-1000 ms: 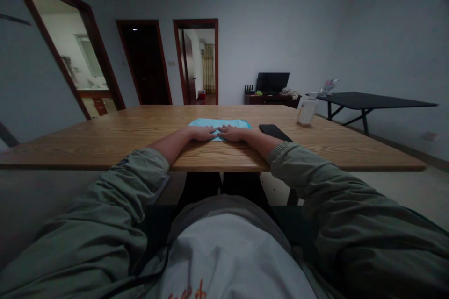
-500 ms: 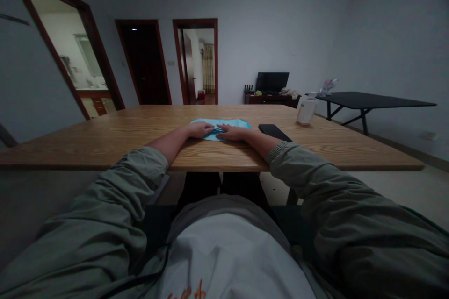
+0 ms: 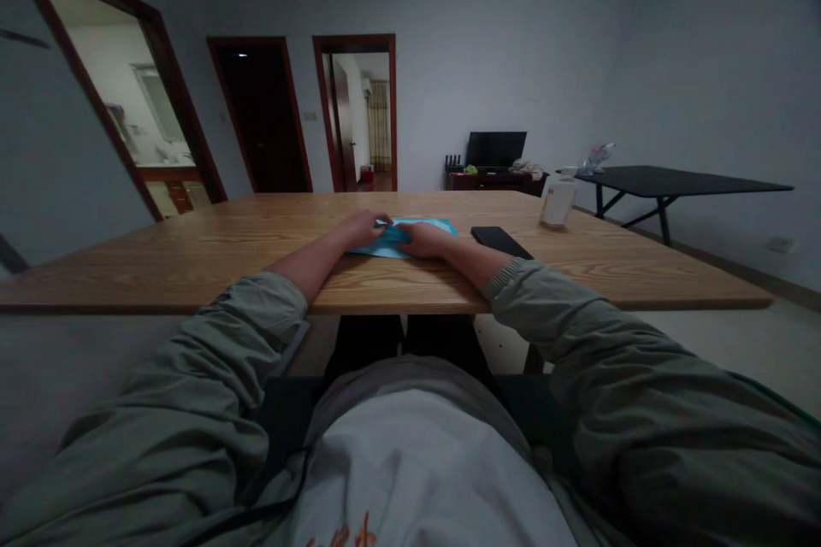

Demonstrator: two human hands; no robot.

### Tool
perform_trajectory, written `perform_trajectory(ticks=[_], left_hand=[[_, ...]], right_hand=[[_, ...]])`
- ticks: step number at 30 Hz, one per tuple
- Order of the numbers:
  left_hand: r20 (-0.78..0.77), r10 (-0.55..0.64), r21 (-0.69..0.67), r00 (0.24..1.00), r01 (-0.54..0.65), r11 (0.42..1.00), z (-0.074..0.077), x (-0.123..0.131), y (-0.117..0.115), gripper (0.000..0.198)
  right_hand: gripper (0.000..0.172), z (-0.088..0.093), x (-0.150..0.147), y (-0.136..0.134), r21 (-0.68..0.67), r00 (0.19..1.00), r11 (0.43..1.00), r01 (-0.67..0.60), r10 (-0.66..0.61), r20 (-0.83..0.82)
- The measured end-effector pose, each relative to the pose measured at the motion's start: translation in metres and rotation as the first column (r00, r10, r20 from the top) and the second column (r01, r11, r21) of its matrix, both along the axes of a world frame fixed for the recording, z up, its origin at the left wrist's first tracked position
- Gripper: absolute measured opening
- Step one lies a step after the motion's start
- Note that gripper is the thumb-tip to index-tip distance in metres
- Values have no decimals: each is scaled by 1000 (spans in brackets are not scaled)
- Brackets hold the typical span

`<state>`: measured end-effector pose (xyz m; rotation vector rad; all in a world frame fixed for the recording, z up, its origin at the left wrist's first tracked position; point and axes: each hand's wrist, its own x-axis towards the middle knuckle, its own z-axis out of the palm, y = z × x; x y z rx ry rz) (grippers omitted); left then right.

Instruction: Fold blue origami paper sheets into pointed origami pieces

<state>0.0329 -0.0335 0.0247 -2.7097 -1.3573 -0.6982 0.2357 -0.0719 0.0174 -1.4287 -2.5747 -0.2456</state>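
A light blue sheet (image 3: 386, 246), which looks like thin paper or cloth, lies on the wooden table (image 3: 256, 231) in front of me. My left hand (image 3: 365, 227) is at its left part, knuckles raised and fingers curled in at the sheet. Over its right part rests my right hand (image 3: 420, 239), its fingers bent toward the left hand. The fingertips of both hands meet the sheet near its middle, and whether they pinch a fold of it is too small to make out.
A black flat object (image 3: 500, 241) lies right of my right hand. Beyond it stands a whitish bottle (image 3: 559, 202). A black table (image 3: 680, 181) is at the far right, and a monitor (image 3: 496, 149) stands by the back wall.
Both hands were flatter on the sheet with fingers stretched out; now the fingers are bent. My left hand's knuckles have risen, and the view has shifted slightly.
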Motion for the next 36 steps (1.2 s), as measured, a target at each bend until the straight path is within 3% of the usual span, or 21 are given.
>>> perform_trajectory(ticks=[4, 6, 8, 11, 14, 18, 22, 30, 36], left_hand=[[94, -8, 25, 996, 5, 1000, 4, 2, -3, 30], [214, -79, 72, 974, 65, 995, 5, 3, -5, 34], [345, -171, 203, 923, 105, 974, 7, 5, -7, 47], [507, -239, 410, 828, 12, 912, 13, 9, -13, 61], [593, -219, 425, 775, -69, 903, 18, 16, -24, 55], [552, -210, 285, 807, 54, 957, 19, 29, -31, 41], [522, -232, 167, 821, 169, 971, 21, 41, -23, 48], [425, -283, 253, 860, 188, 949, 46, 52, -8, 52], [371, -306, 286, 877, 206, 936, 22, 52, -7, 64]], right_hand=[[50, -2, 0, 6, 75, 998, 996, 53, -52, -16], [42, 1, -1, 9, 86, 996, 993, 83, -79, -52], [39, 6, -1, 11, 86, 987, 991, 107, -95, -129], [39, 20, 1, 9, 134, 946, 979, 152, -105, -305], [36, 34, 7, 9, 192, 883, 958, 213, -105, -458], [38, 41, 10, 14, 184, 818, 950, 252, -107, -565], [45, 40, 0, 18, 181, 793, 976, 123, 14, -609], [45, 45, -6, 6, 250, 812, 967, 41, 113, -572], [35, 38, -2, 10, 219, 827, 973, 72, 64, -559]])
